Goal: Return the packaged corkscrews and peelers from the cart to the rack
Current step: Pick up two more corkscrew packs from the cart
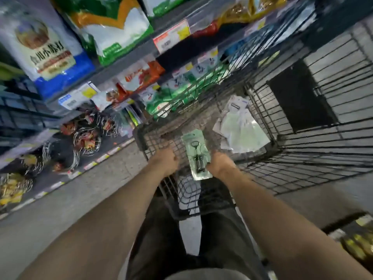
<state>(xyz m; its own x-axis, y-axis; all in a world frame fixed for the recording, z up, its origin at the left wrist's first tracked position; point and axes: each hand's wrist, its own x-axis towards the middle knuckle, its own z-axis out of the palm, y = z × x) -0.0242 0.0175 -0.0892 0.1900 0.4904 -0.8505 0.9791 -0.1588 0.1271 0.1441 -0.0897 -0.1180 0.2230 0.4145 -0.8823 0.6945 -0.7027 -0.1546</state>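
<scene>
A black wire shopping cart (262, 138) stands in front of me. My left hand (164, 159) is closed around the cart's handle bar. My right hand (219, 162) also rests at the handle and pinches a pale green packaged corkscrew (196, 156) by its right edge, so the pack lies flat over the child-seat grid. Deeper in the basket lie several pale packaged peelers (239, 126), one with a dark blade showing near the top.
Store shelves (121, 63) with big bags of food and price tags run along the left. Lower down hang wire strainers (86, 138) with red labels. The grey aisle floor (80, 195) lies at the left, and another display (357, 243) sits at the lower right.
</scene>
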